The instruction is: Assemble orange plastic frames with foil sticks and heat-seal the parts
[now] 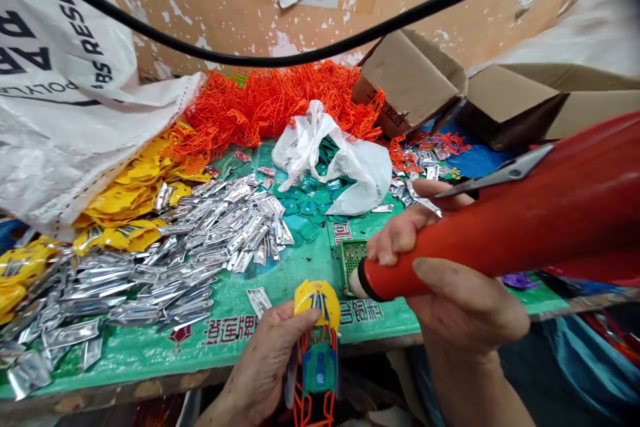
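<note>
At the table's front edge my left hand (267, 353) pinches a toy body with a yellow nose (319, 300), a green-blue middle piece (320, 368) and an orange frame (327, 407) below it. My right hand (450, 300) is closed round a thick red tool (480, 237) with a black ring and a pale round tip. That tip points left and down, over the edge of a small green tray (353, 260) and apart from the toy. A silver blade-like metal part (500, 172) lies along the tool's upper side.
Many silver parts (235, 227) and yellow shells (130, 187) cover the left side. Behind are orange frames (280, 100), a white plastic bag (365, 167) and cardboard boxes (415, 80). A white sack (75, 127) stands left; a black cable (280, 60) crosses the view.
</note>
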`<state>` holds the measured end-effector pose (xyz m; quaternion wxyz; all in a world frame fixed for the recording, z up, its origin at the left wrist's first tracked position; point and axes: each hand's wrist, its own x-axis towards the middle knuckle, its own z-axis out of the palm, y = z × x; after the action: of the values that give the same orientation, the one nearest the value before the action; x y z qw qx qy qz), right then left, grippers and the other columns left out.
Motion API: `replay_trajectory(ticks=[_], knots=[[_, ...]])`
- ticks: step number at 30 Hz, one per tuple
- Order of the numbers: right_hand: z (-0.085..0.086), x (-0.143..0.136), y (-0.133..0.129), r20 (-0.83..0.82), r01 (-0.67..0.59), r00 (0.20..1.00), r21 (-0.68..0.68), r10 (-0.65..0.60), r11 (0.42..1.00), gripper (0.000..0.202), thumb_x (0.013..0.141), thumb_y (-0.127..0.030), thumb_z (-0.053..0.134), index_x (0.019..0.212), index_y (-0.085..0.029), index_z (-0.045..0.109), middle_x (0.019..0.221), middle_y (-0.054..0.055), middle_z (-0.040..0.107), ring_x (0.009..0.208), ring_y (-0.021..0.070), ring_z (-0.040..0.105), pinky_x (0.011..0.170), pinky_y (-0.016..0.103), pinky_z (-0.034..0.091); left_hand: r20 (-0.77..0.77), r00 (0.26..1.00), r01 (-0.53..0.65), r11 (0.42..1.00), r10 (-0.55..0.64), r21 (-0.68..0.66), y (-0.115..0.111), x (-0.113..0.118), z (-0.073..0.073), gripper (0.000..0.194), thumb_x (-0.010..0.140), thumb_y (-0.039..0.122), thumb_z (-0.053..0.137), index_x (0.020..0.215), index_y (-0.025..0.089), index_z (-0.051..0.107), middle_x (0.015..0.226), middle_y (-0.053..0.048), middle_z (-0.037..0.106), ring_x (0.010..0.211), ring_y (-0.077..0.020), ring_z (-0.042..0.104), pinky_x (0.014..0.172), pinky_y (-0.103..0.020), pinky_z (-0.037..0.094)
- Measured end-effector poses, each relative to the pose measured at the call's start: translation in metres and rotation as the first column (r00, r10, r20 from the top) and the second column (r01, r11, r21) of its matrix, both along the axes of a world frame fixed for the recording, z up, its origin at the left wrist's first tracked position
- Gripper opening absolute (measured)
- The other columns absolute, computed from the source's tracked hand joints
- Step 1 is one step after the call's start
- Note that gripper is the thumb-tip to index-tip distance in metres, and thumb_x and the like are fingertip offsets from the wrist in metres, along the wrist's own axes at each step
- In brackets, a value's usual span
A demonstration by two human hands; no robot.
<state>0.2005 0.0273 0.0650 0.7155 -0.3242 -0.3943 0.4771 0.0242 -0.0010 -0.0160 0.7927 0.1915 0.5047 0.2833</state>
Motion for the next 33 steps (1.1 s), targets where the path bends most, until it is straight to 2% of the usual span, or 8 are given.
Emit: replay_trajectory(ticks=[6,15,26,33], knots=[[-0.001,-0.017,-0.002,-0.033,-0.036,0.999,0.007,0.037,0.999,0.05,0.069,-0.017,0.078,0.113,-0.032,0.058,0.075,-0.003,0.058,0.061,0.0159,0.057,0.06,0.034,0.051,0.025,0.999,-0.035,0.999,0.036,-0.021,-0.004,0.0,-0.001,0.026,0.067,0.033,0.081,0.077,0.012,0.07,0.063,-0.004,0.07,0.049,-0.0103,0.057,0.049,-0.02,0.046],[0.002,-0.028,0.0,0.015,-0.026,1.0,-0.036,0.026,0.999,0.052,0.065,-0.012,0.072,0.11,-0.031,0.056,0.072,-0.005,0.056,0.059,0.0149,0.055,0.057,0.033,0.051,0.035,0.998,-0.059,0.998,0.059,-0.003,-0.005,0.001,0.001,0.027,0.067,0.034,0.08,0.078,0.011,0.07,0.06,-0.003,0.068,0.047,-0.0096,0.055,0.046,-0.019,0.044],[-0.011,-0.027,0.0,0.064,-0.059,0.996,-0.03,0.061,0.998,0.053,0.071,-0.019,0.074,0.118,-0.03,0.052,0.078,-0.004,0.057,0.063,0.0153,0.057,0.064,0.034,0.051,0.034,0.997,-0.075,0.997,0.074,0.03,-0.005,0.0,-0.005,0.031,0.063,0.036,0.084,0.075,0.011,0.07,0.058,-0.001,0.065,0.044,-0.0076,0.05,0.044,-0.018,0.041],[-0.018,-0.023,0.001,0.163,-0.034,0.986,-0.004,0.034,0.999,0.053,0.071,-0.025,0.076,0.118,-0.029,0.053,0.078,-0.003,0.057,0.066,0.0172,0.057,0.071,0.038,0.053,0.003,0.997,-0.075,0.997,0.075,0.036,-0.007,0.001,-0.005,0.031,0.063,0.038,0.083,0.073,0.012,0.07,0.056,-0.001,0.063,0.044,-0.0083,0.05,0.044,-0.018,0.04]])
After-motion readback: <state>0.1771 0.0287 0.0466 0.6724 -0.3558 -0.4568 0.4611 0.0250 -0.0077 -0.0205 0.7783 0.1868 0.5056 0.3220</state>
